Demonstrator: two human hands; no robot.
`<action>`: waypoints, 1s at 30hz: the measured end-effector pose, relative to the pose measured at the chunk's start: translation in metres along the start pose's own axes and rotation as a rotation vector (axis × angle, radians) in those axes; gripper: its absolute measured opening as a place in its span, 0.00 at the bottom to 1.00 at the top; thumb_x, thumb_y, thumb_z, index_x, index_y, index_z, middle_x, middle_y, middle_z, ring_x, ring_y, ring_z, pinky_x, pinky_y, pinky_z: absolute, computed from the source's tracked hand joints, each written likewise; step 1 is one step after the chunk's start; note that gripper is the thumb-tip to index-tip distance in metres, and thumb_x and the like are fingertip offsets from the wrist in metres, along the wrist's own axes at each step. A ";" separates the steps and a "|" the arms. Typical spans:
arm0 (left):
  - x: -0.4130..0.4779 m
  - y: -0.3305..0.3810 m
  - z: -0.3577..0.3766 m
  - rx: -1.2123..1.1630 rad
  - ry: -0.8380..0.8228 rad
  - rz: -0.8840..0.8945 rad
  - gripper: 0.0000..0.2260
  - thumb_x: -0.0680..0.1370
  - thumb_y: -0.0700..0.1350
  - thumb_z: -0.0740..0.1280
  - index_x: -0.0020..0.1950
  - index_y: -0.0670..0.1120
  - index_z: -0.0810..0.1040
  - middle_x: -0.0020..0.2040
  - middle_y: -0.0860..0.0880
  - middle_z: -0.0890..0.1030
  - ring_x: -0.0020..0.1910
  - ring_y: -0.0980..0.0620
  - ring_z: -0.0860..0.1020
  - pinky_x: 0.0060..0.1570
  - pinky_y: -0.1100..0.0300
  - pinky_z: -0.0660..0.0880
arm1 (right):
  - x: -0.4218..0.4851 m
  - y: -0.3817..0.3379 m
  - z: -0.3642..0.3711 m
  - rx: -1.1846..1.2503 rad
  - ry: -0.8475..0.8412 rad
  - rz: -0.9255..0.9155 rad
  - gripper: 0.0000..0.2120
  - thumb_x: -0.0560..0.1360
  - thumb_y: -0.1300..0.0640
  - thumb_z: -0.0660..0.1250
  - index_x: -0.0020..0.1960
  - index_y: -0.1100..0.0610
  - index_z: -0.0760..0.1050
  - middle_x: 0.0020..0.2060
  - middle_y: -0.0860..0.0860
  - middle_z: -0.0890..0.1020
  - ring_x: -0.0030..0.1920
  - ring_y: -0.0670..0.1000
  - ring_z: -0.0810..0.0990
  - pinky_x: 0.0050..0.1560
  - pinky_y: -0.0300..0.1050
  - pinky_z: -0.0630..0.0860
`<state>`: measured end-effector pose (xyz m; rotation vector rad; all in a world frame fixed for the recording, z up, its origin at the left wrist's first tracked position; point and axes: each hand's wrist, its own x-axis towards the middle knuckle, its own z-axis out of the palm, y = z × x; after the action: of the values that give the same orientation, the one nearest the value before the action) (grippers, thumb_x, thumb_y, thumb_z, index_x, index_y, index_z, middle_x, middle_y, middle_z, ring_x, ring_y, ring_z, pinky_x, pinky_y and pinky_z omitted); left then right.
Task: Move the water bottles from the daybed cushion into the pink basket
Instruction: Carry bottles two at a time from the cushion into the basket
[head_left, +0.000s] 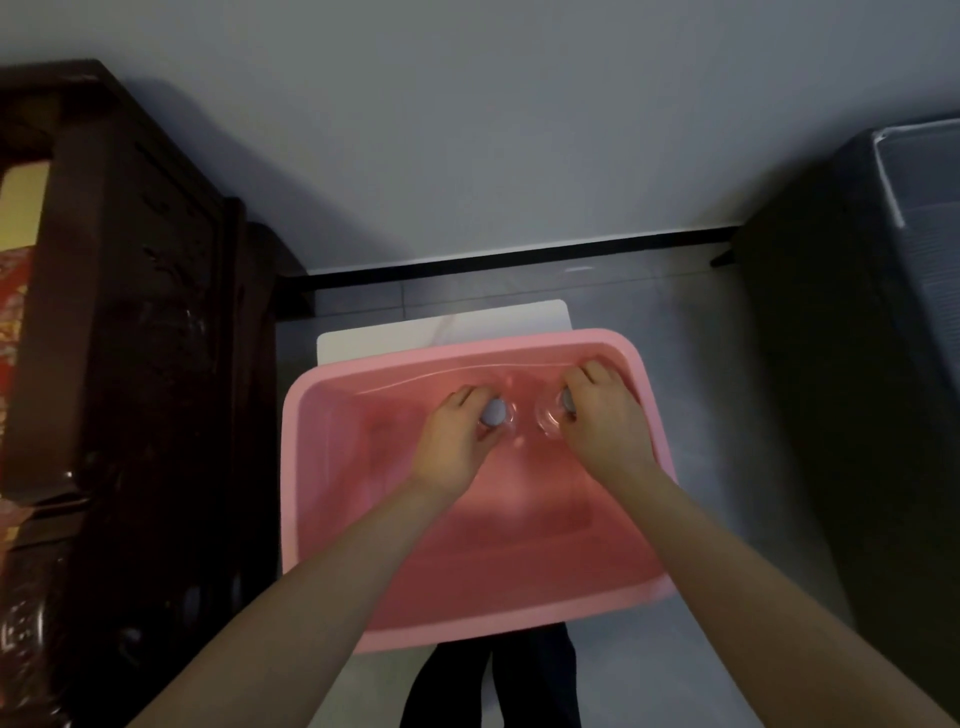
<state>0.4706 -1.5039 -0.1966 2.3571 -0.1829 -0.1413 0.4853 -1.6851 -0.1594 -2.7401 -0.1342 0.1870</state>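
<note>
Gripping a clear water bottle near its top in the left hand and a second bottle in the right hand, both upright inside the pink basket, the person risks toppling them together if either is let go before its base sits flat.

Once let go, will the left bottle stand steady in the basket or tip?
The left bottle stands upright, cap up, so it is likely tall and narrow: apt to tip, then roll. Its clear plastic looks smooth, perhaps slippery. The basket walls should stop any roll.
</note>
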 end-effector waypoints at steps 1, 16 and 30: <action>-0.001 0.001 0.000 -0.007 0.004 -0.009 0.13 0.70 0.40 0.72 0.54 0.42 0.78 0.49 0.43 0.80 0.45 0.42 0.77 0.44 0.56 0.70 | 0.001 -0.001 -0.002 0.001 -0.015 0.014 0.07 0.68 0.66 0.64 0.46 0.64 0.74 0.48 0.60 0.76 0.52 0.62 0.74 0.42 0.51 0.69; 0.011 0.028 0.011 -0.011 -0.091 -0.090 0.19 0.69 0.38 0.72 0.60 0.40 0.75 0.55 0.41 0.78 0.55 0.40 0.75 0.53 0.57 0.68 | -0.005 0.010 -0.005 0.065 -0.174 0.039 0.17 0.69 0.60 0.70 0.56 0.61 0.73 0.54 0.57 0.74 0.59 0.59 0.71 0.56 0.51 0.70; -0.030 0.060 -0.259 0.350 0.436 -0.075 0.27 0.76 0.50 0.66 0.71 0.39 0.67 0.71 0.39 0.69 0.72 0.39 0.64 0.71 0.44 0.61 | 0.022 -0.138 -0.157 0.020 0.139 -0.329 0.29 0.73 0.43 0.54 0.65 0.60 0.72 0.64 0.60 0.74 0.66 0.60 0.68 0.63 0.56 0.71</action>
<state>0.4760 -1.3632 0.0313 2.6745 0.1021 0.3985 0.5211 -1.6141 0.0355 -2.6526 -0.5352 -0.0925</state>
